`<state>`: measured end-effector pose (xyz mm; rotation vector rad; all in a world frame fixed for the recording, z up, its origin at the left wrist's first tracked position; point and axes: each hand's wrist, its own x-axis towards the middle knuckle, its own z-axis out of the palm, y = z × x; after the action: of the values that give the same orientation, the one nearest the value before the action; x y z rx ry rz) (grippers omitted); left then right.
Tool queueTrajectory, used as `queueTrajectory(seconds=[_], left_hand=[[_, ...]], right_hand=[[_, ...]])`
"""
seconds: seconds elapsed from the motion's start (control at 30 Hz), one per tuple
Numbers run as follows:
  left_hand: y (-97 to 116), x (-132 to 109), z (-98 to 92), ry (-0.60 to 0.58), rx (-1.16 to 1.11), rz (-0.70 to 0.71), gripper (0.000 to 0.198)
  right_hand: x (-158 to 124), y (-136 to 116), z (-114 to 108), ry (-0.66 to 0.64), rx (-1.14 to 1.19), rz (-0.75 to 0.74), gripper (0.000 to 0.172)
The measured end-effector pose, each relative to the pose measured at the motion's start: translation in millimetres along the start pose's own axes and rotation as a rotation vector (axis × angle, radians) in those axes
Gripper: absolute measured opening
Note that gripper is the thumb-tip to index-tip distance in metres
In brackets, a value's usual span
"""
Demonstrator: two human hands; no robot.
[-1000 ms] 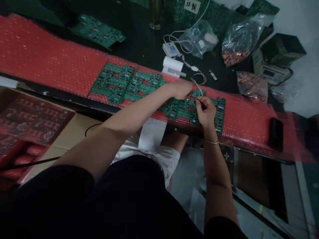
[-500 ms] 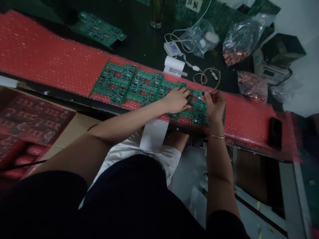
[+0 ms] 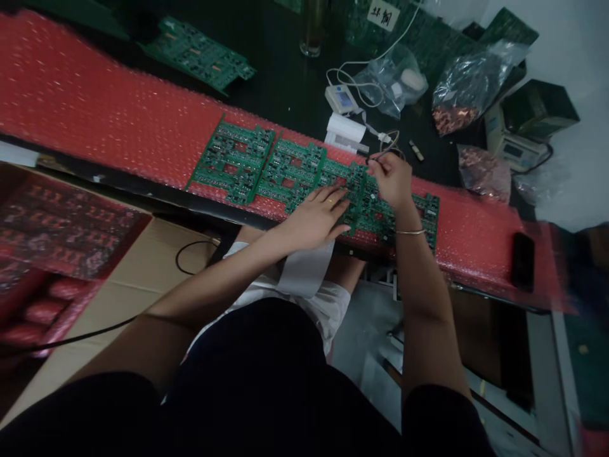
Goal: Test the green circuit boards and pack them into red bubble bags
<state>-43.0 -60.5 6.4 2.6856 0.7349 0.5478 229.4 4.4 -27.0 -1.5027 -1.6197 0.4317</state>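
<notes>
A row of green circuit boards (image 3: 231,162) lies on red bubble wrap (image 3: 118,101) along the front of the table. My left hand (image 3: 314,219) rests on the boards near the middle, fingers stretched out and slightly spread. My right hand (image 3: 392,181) is closed in a pinch on the end of a thin wire cable (image 3: 394,141), held at the far edge of a board. Whatever plug is on that end is hidden by the fingers. The cable runs back towards a small white device (image 3: 341,99) with a screen.
Behind the row lie more circuit boards (image 3: 200,54), a glass (image 3: 310,32), a paper roll (image 3: 346,127) and bags of copper-coloured parts (image 3: 454,117). A phone (image 3: 522,260) is at the right. Bubble-wrapped boards (image 3: 61,222) lie by a cardboard box (image 3: 137,266) at lower left.
My right hand has moved left along the boards' far edge with the cable end. My left hand has slid left and nearer to me. The whole view has shifted slightly.
</notes>
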Motion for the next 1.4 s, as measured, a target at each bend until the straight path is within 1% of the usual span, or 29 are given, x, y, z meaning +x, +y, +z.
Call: queueTrajectory(seconds=[0.1, 0.2, 0.3, 0.4, 0.53, 0.83, 1.0, 1.1, 1.2, 1.3, 1.4], left_hand=[[-3, -32, -3.2, 0.123, -0.053, -0.070, 0.043], [-6, -57, -1.3, 0.211, -0.070, -0.106, 0.036], [-10, -75, 1.1, 0.244, -0.095, -0.120, 0.030], [-13, -85, 2.6, 0.260, -0.110, -0.139, 0.027], [-14, -92, 5.4, 0.280, -0.117, -0.168, 0.024], [-13, -100, 15.6, 0.295, -0.174, -0.173, 0.018], [-14, -104, 19.6, 0.302, -0.176, -0.147, 0.016], [-14, -106, 22.4, 0.261, -0.194, -0.150, 0.016], [-16, -108, 28.3, 0.238, -0.179, -0.118, 0.016], [-18, -109, 36.6, 0.252, -0.126, -0.079, 0.017], [-20, -107, 44.9, 0.292, -0.078, -0.057, 0.017]], right_hand=[[6, -4, 11, 0.009, -0.134, -0.069, 0.017], [10, -8, 16, 0.005, -0.238, -0.110, 0.018], [11, -10, 16, -0.017, -0.290, -0.135, 0.019], [11, -9, 15, -0.050, -0.307, -0.141, 0.019], [10, -6, 14, -0.043, -0.324, -0.133, 0.022], [11, -6, 14, -0.038, -0.332, -0.128, 0.034], [11, -4, 14, -0.075, -0.326, -0.138, 0.034], [11, -2, 16, -0.070, -0.339, -0.142, 0.035], [10, -1, 17, -0.057, -0.353, -0.141, 0.037], [8, -4, 17, -0.066, -0.408, -0.106, 0.035], [7, -9, 17, -0.098, -0.464, -0.052, 0.031]])
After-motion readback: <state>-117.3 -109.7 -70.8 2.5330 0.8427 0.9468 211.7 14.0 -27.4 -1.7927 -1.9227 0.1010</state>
